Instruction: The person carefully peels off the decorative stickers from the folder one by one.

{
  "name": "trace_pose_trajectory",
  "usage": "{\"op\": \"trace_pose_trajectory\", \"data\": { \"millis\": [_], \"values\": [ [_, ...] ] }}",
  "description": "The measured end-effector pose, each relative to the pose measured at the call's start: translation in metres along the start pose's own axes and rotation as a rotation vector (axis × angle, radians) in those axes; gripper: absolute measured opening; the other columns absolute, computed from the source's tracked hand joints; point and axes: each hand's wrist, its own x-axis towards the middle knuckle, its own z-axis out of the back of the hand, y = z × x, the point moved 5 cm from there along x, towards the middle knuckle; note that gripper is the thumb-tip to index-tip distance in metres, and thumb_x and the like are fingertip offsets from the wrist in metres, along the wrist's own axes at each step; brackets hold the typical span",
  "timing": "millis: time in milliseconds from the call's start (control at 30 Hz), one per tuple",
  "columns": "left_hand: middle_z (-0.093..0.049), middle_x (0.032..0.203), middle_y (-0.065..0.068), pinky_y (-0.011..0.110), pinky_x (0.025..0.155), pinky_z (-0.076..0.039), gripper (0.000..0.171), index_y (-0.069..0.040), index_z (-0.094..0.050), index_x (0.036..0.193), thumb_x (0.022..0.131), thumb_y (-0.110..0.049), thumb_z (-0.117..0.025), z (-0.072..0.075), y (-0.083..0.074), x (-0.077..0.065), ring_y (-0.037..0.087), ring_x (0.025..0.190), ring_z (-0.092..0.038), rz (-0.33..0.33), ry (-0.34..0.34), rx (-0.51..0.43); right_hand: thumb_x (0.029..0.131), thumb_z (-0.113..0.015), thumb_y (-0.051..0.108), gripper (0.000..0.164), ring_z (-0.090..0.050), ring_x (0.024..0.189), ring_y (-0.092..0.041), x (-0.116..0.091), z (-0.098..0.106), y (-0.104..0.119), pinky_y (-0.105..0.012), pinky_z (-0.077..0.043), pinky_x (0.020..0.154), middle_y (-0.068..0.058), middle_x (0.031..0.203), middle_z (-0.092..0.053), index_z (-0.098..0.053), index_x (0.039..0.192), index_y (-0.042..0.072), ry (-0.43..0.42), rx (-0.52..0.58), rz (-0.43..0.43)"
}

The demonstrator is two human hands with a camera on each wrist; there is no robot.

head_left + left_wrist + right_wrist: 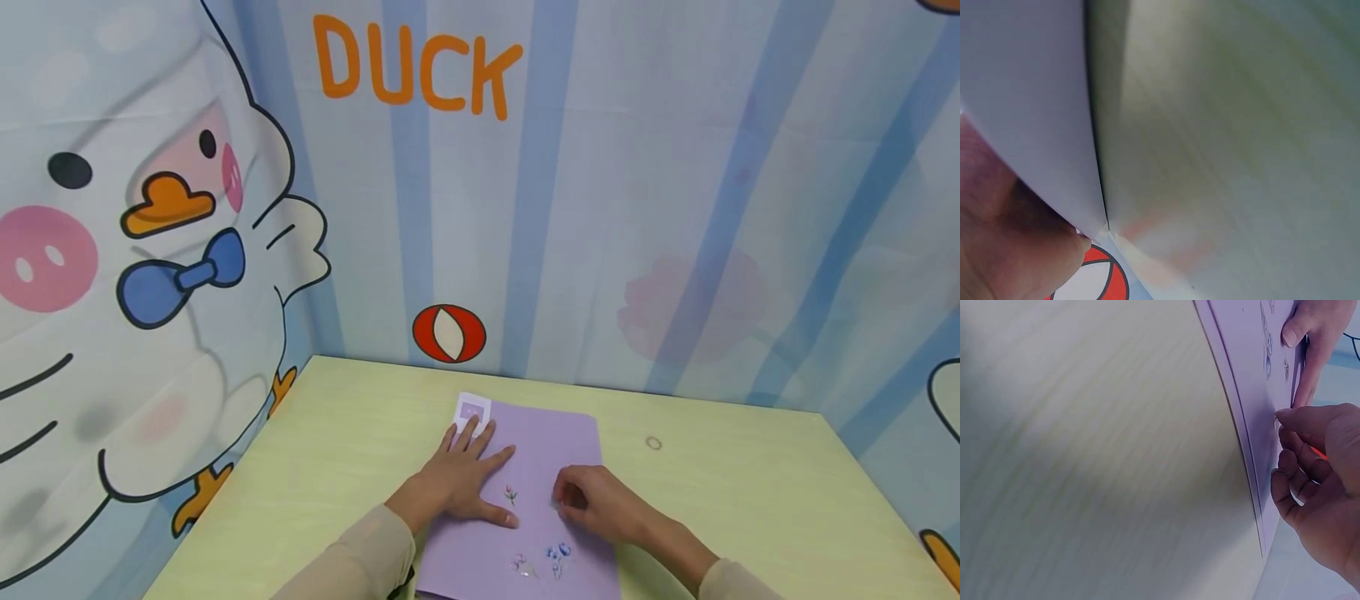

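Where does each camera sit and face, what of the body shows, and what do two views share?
Head: on the head, facing forward and down at the purple sheet; left hand, right hand, sleeves.
Left wrist: on that wrist, facing along the sheet's edge and table towards the printed ball; part of the left hand.
Right wrist: on that wrist, facing across the table to the sheet; both hands.
Shared: head and right wrist show both hands.
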Motion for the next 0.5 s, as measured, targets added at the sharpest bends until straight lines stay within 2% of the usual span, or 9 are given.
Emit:
{"op": "trace_pose_trajectory", "data": {
  "millis": [233,500],
  "values": [
    [-0.012,0.178,0.009,0.059,0.129,-0.005,0.112,-0.034,-0.032,0.168,0.077,-0.093,-0.06,-0.0002,0.0001,-0.0003,0.037,0.164,-0.001,0.006,0.007,-0.009,0.09,-0.079,0.001,0.017,-0.056,0.078,-0.001,-0.0024,0.0012,0.0011,-0.025,-0.052,0.07,0.012,0.086,-0.063,-0.071,0.092,0.016,-0.01,-0.015,0.022],
    [-0.012,0.178,0.009,0.059,0.129,-0.005,0.112,-0.034,-0.032,0.168,0.077,-0.093,-0.06,-0.0012,0.0007,0.0011,0.037,0.164,-0.001,0.008,0.004,0.0,0.092,-0.077,-0.001,0.015,-0.065,0.085,-0.003,-0.0045,0.0072,0.0034,-0.028,-0.058,0.079,0.009,0.09,-0.07,-0.079,0.095,0.014,-0.033,-0.059,0.078]
  ]
}}
